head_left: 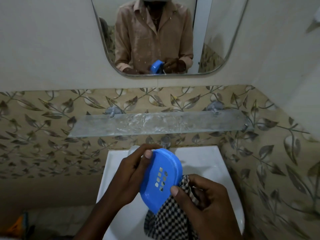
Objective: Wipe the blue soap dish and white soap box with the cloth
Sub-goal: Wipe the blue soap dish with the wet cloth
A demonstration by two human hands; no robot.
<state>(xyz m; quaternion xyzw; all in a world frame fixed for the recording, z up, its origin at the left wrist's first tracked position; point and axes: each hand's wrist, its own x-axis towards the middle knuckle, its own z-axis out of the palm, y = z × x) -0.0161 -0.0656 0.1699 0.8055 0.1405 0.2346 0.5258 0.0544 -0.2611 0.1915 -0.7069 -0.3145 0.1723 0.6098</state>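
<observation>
Now left hand (128,177) grips blue soap dish (161,179) — right hand (204,200) pinches cloth (173,220)

A home bathroom: a white washbasin (204,163) with a tap (165,142), a glass shelf (155,123) above it, a wall mirror (162,35), and leaf-patterned wall tiles (43,118).

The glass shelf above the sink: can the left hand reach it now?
Probably not right away: the left hand holds the blue soap dish over the sink. The path up to the glass shelf looks free.
</observation>
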